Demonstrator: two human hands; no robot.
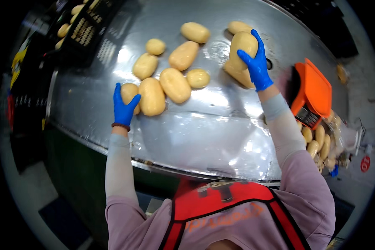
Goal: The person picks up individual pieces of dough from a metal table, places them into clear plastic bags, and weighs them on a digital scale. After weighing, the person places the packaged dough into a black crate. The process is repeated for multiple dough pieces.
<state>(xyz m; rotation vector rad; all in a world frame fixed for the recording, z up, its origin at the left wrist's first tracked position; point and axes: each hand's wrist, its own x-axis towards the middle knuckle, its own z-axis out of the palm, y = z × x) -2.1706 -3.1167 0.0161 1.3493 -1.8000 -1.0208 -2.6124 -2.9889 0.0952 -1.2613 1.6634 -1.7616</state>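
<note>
My left hand [123, 107], in a blue glove, has its fingers and thumb around a peeled potato [130, 93] at the left end of a group on the metal table [90, 103]. A larger peeled potato [152, 97] lies right beside it, with another large potato [175, 85] adjoining. In my gloved right hand [257, 62] is a big peeled potato [242, 43]. It covers part of a potato [240, 75] below it and part of one [237, 26] behind it. Several more peeled potatoes, among them a long one [183, 56], are spread between my hands.
A black plastic crate [84, 31] holding potatoes stands at the far left. To the right is an orange weighing scale [318, 89] with a keypad. Below the scale, several peeled potatoes [320, 140] lie by clear plastic. The table's front edge [181, 171] runs before my red apron.
</note>
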